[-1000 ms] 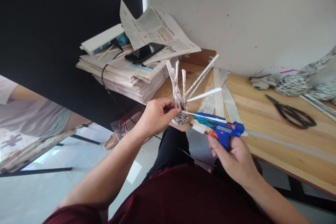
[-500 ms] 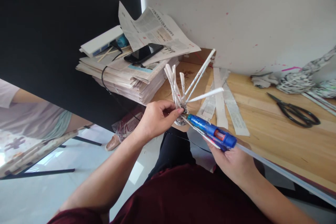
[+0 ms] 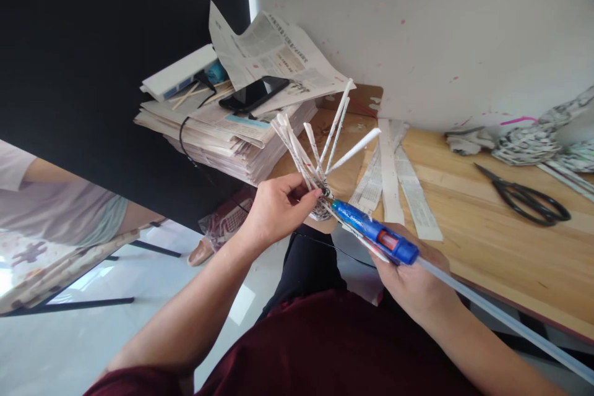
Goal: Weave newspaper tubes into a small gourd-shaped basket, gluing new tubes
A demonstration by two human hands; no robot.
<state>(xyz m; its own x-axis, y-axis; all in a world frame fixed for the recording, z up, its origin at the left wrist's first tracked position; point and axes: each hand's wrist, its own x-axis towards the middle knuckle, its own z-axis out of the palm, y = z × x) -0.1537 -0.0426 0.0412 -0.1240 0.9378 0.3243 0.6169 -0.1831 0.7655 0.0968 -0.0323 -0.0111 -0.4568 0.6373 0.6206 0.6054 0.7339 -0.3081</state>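
Observation:
A small woven newspaper piece (image 3: 322, 211) has several rolled paper sticks (image 3: 335, 130) fanning up from it. My left hand (image 3: 283, 207) pinches it at the base of the sticks, thumb and fingers closed. Wrapped round a blue hot glue gun (image 3: 366, 226) is my right hand (image 3: 420, 278), and the gun's nozzle points at the woven piece beside my left thumb. Whether the tip touches cannot be seen. A long clear glue stick (image 3: 501, 315) runs out of the gun's back. Under the gun lies a thin paper strip, partly hidden by my hand.
Behind my left hand is a stack of newspapers (image 3: 241, 158) bearing a black phone (image 3: 254, 94) and a white box (image 3: 179, 73). Flat paper strips (image 3: 391, 189), black scissors (image 3: 526, 195) and woven paper pieces (image 3: 526, 145) lie on the wooden table (image 3: 473, 223). Another person (image 3: 69, 204) is at left.
The woven piece has tilted, so its paper sticks lean further left. My left hand has shifted slightly left, and the glue gun stays close against the piece.

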